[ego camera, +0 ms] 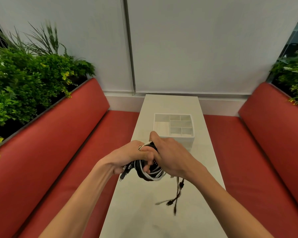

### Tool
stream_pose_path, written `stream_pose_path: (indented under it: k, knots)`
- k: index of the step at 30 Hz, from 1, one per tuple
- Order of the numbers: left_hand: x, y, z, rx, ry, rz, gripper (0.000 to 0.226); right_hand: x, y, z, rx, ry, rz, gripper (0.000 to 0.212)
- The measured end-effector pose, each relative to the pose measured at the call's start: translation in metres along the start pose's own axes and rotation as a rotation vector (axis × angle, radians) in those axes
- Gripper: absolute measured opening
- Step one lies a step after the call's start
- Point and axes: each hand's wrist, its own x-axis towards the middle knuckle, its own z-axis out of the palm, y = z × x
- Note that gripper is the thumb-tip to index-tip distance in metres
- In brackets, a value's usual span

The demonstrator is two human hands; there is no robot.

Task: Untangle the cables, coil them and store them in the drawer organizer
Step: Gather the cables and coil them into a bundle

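both hands held the tangled bundle of black and white cables (pixel 151 176) in the air over the long white table (pixel 153 212): the left hand (pixel 134 155) gripped one side with fingers curled through the loops, and the right hand (pixel 170 155) closed over the other. the bundle looked light, soft and floppy, with slick jackets likely to slide, so taking one cable near a plug seemed the surest hold. several loose plug ends (pixel 176 194) dangled below the right hand. just beyond the hands stood the white square drawer organizer (pixel 172 114), one large compartment on the left and smaller ones on the right; no cable showed in any of them.
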Motion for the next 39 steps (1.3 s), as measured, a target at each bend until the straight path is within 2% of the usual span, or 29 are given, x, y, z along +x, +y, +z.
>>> stream_pose_path:
  k: [1, 2, 5, 9, 12, 15, 17, 20, 22, 25, 29, 32, 34, 39]
  knots:
    - [0.0, 0.003, 0.0, 0.092, 0.004, -0.015, 0.04, 0.001, 0.002, -0.001, -0.021, -0.014, -0.006, 0.05]
    - [-0.001, 0.005, 0.001, 0.174, 0.009, -0.028, 0.027, 0.002, 0.004, -0.001, -0.027, -0.023, -0.008, 0.049]
    - [0.001, 0.008, 0.005, 0.364, 0.071, -0.007, 0.036, 0.003, 0.012, 0.0, 0.004, -0.013, 0.02, 0.05]
    - [0.006, 0.004, 0.015, 0.572, 0.206, 0.07, 0.011, 0.001, 0.021, 0.003, 0.02, 0.002, 0.046, 0.058]
    - [0.007, 0.0, 0.018, 0.664, 0.248, 0.067, 0.008, 0.0, 0.028, 0.009, 0.077, 0.016, 0.062, 0.058]
    - [0.008, -0.007, 0.012, 0.784, 0.258, 0.037, 0.023, 0.002, 0.037, 0.016, 0.226, 0.007, 0.122, 0.056]
    - [0.009, -0.01, 0.01, 0.79, 0.242, 0.02, 0.021, 0.002, 0.043, 0.013, 0.342, -0.021, 0.137, 0.051]
    - [0.011, -0.011, 0.012, 0.786, 0.2, 0.001, 0.014, -0.005, 0.042, 0.008, 0.205, 0.024, -0.019, 0.052]
    - [0.012, -0.01, 0.015, 0.779, 0.183, -0.005, 0.008, -0.01, 0.037, 0.01, 0.048, 0.106, -0.088, 0.033]
    - [0.014, -0.011, 0.019, 0.746, 0.209, 0.011, 0.005, -0.008, 0.033, 0.013, -0.029, 0.199, -0.115, 0.022]
    - [0.012, -0.011, 0.018, 0.672, 0.311, 0.039, 0.027, -0.005, 0.036, 0.011, 0.264, 0.185, 0.011, 0.021]
    - [0.008, -0.009, 0.018, 0.654, 0.388, 0.085, 0.038, -0.01, 0.035, 0.005, 0.608, 0.055, 0.119, 0.028]
    - [0.006, -0.011, 0.02, 0.636, 0.391, 0.108, 0.039, -0.014, 0.036, -0.001, 0.843, -0.069, 0.185, 0.03]
    - [0.005, -0.015, 0.026, 0.616, 0.388, 0.184, 0.032, -0.011, 0.046, -0.004, 1.005, -0.217, 0.281, 0.03]
